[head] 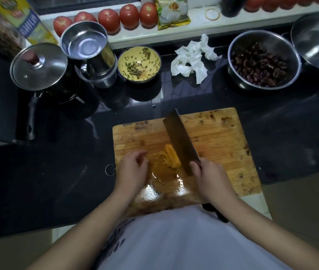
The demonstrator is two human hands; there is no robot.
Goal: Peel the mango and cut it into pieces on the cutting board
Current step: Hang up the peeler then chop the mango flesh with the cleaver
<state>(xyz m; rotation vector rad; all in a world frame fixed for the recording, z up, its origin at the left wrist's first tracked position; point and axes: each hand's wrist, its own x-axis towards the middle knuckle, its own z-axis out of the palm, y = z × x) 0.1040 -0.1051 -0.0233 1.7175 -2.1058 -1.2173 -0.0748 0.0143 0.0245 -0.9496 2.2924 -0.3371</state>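
Your right hand grips the handle of a broad dark steel cleaver, its blade angled down against the right side of the peeled orange mango slices. These lie near the middle of the wet rectangular wooden cutting board on the black countertop. Your left hand rests on the board just left of the mango, fingers loosely curled, holding nothing.
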